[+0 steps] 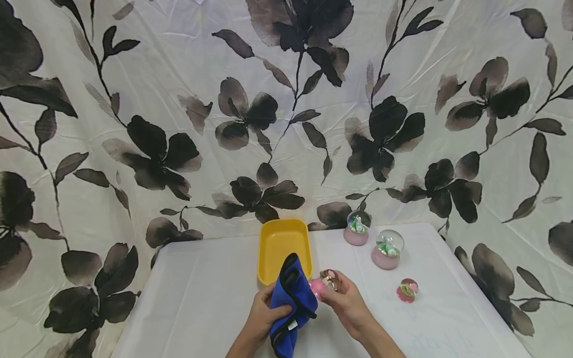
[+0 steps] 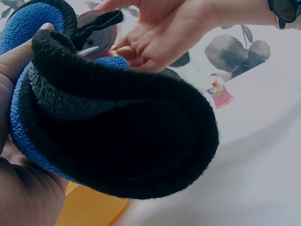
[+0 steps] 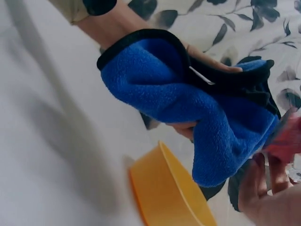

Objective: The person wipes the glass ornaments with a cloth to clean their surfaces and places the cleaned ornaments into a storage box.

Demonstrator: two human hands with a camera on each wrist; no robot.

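At the near end of the yellow tray (image 1: 283, 243), we grip a blue cloth (image 1: 288, 298) in our left hand's (image 1: 263, 314) curled fingers. Right of the tray, our right hand's (image 1: 351, 307) fingers pinch a pink snow globe (image 1: 324, 284); farther right, three other globes (image 1: 386, 257) stand on the bench (image 1: 201, 293).

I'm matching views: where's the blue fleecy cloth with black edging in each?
Head: blue fleecy cloth with black edging, bottom centre.
Left wrist: cloth, large, left and centre.
Right wrist: cloth, centre, slightly right.
Shared landmark: yellow rectangular tray, at the bottom in both wrist views.
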